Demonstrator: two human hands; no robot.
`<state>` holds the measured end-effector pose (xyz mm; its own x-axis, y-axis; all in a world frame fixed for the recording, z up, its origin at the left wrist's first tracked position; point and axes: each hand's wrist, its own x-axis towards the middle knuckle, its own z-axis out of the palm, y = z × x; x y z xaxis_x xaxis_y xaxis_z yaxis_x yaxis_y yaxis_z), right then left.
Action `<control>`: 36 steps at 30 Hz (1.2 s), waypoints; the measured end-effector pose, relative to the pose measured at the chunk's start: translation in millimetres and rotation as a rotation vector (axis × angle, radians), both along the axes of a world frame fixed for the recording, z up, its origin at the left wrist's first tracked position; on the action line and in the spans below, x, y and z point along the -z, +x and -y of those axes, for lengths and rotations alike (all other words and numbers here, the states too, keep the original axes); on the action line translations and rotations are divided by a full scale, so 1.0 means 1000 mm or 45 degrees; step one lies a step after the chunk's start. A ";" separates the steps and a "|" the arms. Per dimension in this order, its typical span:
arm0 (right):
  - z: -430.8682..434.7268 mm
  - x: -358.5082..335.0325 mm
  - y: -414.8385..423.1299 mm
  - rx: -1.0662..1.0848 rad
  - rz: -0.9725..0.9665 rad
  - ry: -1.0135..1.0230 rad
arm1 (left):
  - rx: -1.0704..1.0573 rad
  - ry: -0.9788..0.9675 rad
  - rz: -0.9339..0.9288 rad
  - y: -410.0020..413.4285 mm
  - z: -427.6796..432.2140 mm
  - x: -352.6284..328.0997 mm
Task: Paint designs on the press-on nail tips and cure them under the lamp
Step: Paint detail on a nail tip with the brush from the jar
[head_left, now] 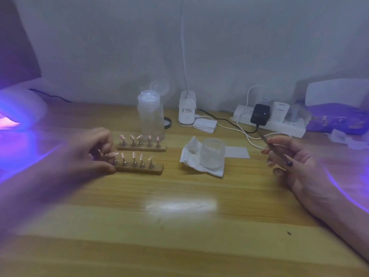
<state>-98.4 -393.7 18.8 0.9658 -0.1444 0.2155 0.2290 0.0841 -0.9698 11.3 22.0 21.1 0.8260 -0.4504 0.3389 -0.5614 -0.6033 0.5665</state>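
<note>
Two wooden strips stand on the table, each with a row of pale pink nail tips on small stands. The near strip [139, 168] lies in front of the far strip [142, 147]. My left hand [93, 150] grips the left end of the near strip, thumb at its front edge, fingers curled over the leftmost stand. My right hand [291, 158] is raised at the right and pinches a thin nail brush [276, 151] whose tip points up and left. The curing lamp [20, 110] glows violet at the far left.
A small glass jar [212, 153] sits on a white tissue [191, 156] in the middle. Behind stand a clear pump bottle [150, 114], a white desk-lamp base [187, 110], a power strip [269, 120] with cables, and a purple box [337, 118] at the right.
</note>
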 end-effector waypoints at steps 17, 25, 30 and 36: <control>0.004 0.002 0.004 0.169 -0.079 0.300 | 0.378 -0.104 -0.203 -0.071 0.138 0.005; 0.004 0.003 0.005 0.156 -0.027 0.245 | 0.424 -0.242 -0.340 -0.074 0.126 0.010; 0.000 0.000 0.003 0.146 0.108 0.139 | 0.444 -0.323 -0.444 -0.071 0.124 0.009; -0.010 -0.022 0.006 0.053 0.239 -0.028 | 0.349 -0.353 -0.430 -0.075 0.125 0.003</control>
